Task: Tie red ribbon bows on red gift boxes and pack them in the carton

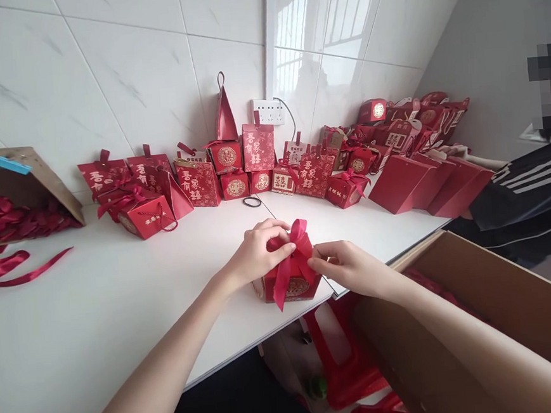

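Observation:
A small red gift box (294, 289) with a gold round emblem stands upright near the front edge of the white table. On its top sits a red ribbon bow (299, 231), one tail hanging down the front. My left hand (263, 249) pinches the ribbon from the left, thumb and fingers bent round a loop. From the right, my right hand (340, 264) is closed at the bow's right side, its fingertips against the ribbon. A twisted cord handle (258, 289) shows at the box's left side.
Red gift boxes (197, 184) line the wall, with more piled at the right. A cardboard box of ribbons (60, 201) and a loose ribbon (27, 272) lie left. An open carton (513, 264) and red stool (345, 366) are below right. A person in dark sleeves (530, 173) is at right.

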`<state>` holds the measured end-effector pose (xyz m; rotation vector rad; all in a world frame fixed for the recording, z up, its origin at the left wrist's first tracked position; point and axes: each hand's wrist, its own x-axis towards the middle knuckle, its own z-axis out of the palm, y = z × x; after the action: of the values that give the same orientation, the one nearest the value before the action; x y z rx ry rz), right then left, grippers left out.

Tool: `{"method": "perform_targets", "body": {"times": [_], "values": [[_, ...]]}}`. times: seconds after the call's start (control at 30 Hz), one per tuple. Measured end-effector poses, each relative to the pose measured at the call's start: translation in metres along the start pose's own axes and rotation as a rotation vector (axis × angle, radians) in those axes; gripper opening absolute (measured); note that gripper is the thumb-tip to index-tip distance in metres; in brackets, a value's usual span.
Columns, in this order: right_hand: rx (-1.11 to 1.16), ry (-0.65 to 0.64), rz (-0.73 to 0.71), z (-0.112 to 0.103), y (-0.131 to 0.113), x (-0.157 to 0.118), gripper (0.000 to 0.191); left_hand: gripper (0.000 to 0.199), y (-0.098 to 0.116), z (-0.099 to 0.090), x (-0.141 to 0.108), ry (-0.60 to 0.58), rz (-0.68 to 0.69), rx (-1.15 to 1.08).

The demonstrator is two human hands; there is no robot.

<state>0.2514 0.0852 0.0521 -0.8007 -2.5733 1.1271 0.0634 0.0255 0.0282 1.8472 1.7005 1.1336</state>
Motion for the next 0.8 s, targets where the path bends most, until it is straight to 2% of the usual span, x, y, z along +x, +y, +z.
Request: {"method": "perform_targets", "body": {"times": [0.07,0.17,0.3,0.4,0.67,0.8], "values": [[0.096,-0.043,0.035,0.0,0.003,-0.003,0.034,0.02,0.001,0.0,-0.001,0.018,-0.034,-0.019],[0.113,-0.036,0.079,0.002,0.005,-0.005,0.04,0.022,0.003,-0.002,-0.002,0.019,-0.074,-0.029],[0.104,-0.006,0.061,0.004,0.004,-0.005,0.037,0.026,0.004,-0.004,0.001,-0.016,-0.139,-0.042],[0.181,-0.054,0.067,0.003,0.005,-0.004,0.035,0.029,0.002,-0.003,0.002,-0.02,-0.192,-0.045],[0.426,-0.285,0.164,0.004,-0.002,-0.014,0.035,0.029,0.001,-0.001,0.004,-0.028,-0.215,-0.064],[0.386,-0.485,0.148,-0.008,0.003,-0.011,0.042,0.029,0.0,-0.001,0.004,-0.028,-0.217,-0.088]]}}
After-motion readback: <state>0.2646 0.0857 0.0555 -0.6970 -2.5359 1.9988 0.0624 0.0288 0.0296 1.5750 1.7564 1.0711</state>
